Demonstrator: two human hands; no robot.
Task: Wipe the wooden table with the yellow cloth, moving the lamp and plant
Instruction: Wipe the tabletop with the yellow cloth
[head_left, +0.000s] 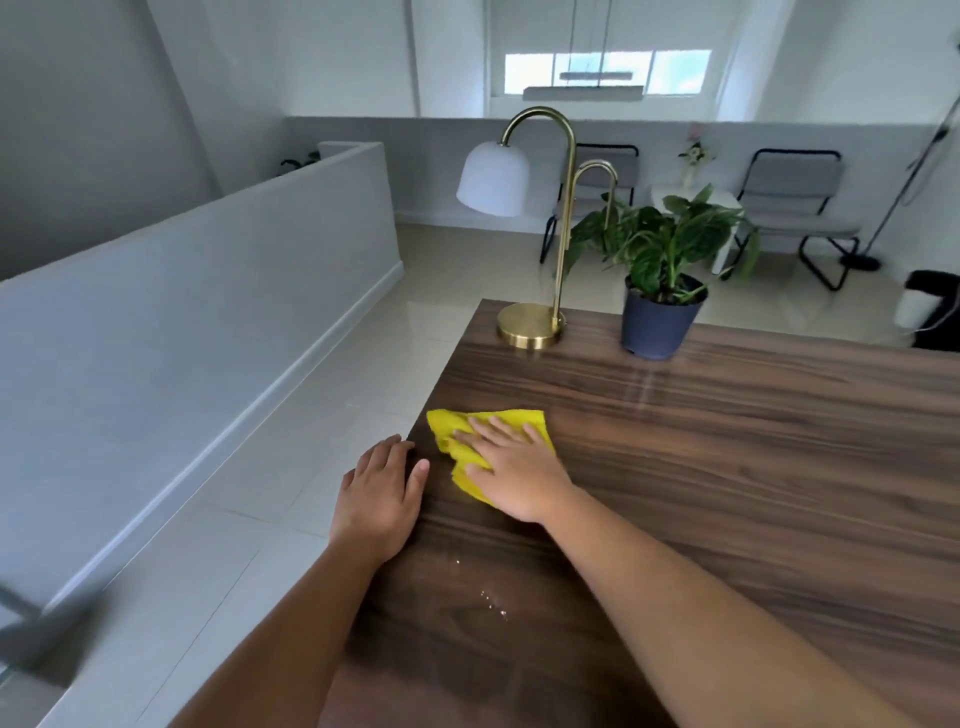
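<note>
Yellow cloth, one, under right hand; one lamp, one plant.

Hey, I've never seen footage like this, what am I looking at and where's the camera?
No machine here: a person wears one wide-angle camera on the head, looking down at their own bare arms. The right hand presses flat on a yellow cloth on the wooden table. The left hand rests open at the table's left edge, holding nothing. At the far end stand a brass lamp with a white shade and a potted plant. A few pale crumbs lie near the forearms.
</note>
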